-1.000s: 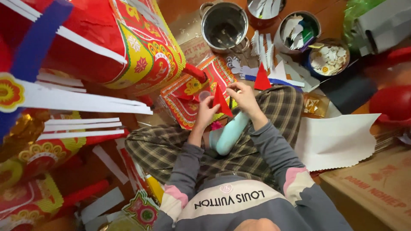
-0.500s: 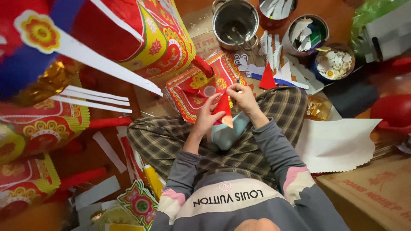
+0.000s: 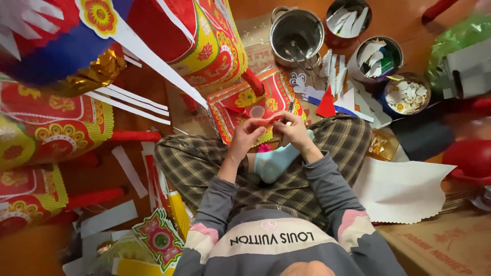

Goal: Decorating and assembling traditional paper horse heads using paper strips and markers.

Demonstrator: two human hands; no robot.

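Note:
I sit cross-legged on the floor in plaid trousers, with a light blue sock (image 3: 273,162) showing below my hands. My left hand (image 3: 244,137) and my right hand (image 3: 295,131) are close together and both pinch a small red paper piece (image 3: 266,121), seen nearly edge-on between the fingertips. Right behind it lies a flat paper panel (image 3: 232,105) patterned in red, yellow and green, resting against my shins. My right hand may also hold a thin tool, but it is too small to make out.
Large decorated paper structures (image 3: 199,46) in red, yellow and blue fill the left. A metal pot (image 3: 296,31) and tins of paper cuttings (image 3: 379,57) (image 3: 406,94) stand ahead. A red paper triangle (image 3: 326,106), a white sheet (image 3: 404,186) and a cardboard box (image 3: 445,240) lie to the right.
The red paper piece stood upright as a pointed shape between my hands; now it lies low and nearly flat between the fingertips. My view has tilted slightly.

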